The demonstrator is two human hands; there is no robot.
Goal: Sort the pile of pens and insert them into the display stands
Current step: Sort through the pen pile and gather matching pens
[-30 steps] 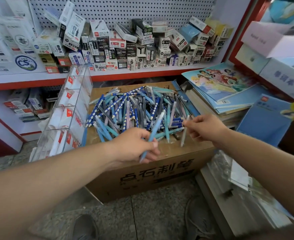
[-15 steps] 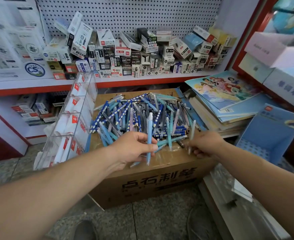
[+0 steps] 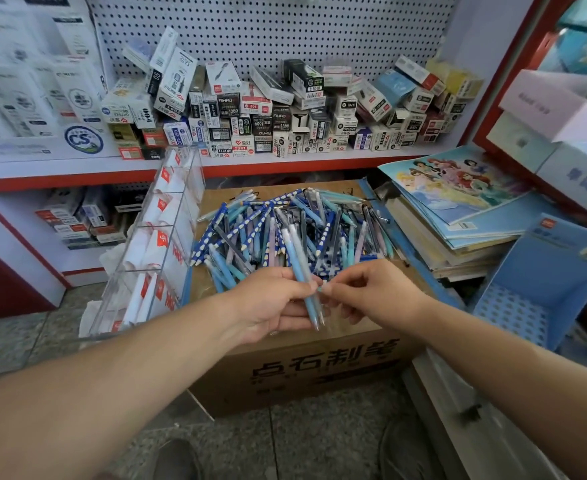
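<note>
Fingers [image 3: 290, 315] of my left hand [image 3: 271, 303] are curled round two light blue pens [image 3: 302, 271], with the pen tips pointing down toward me. The fingers [image 3: 333, 289] of my right hand [image 3: 377, 292] are bunched together just beside them. Their tips pinch at the side of the same pens. Both hands are up over the near edge of the cardboard box [image 3: 302, 372].

Just past my hands, on top of the box, lies the pile of pens [image 3: 278, 230]. It is big and all mixed up. It has spotted dark blue ones, pale blue ones, green-blue ones and grey ones, lying across each other every way.

On the left, just beside the box, leans the clear stand [image 3: 181, 216]. Its little rooms have white paper with red marks in them, and I can see no pens there. On the right, near me and lower down, is the blue stand [image 3: 513, 306] with rows of holes. The holes I can see look bare too.

Right of the pile is a stack of books [image 3: 458, 216]. On the far shelf [image 3: 285, 164] sit lots of small boxes [image 3: 268, 109].

I think the job has only just begun. Two pens that match are picked out and sit in my hands. None has gone into a stand yet, and almost the whole pile is left to sort and put in.
</note>
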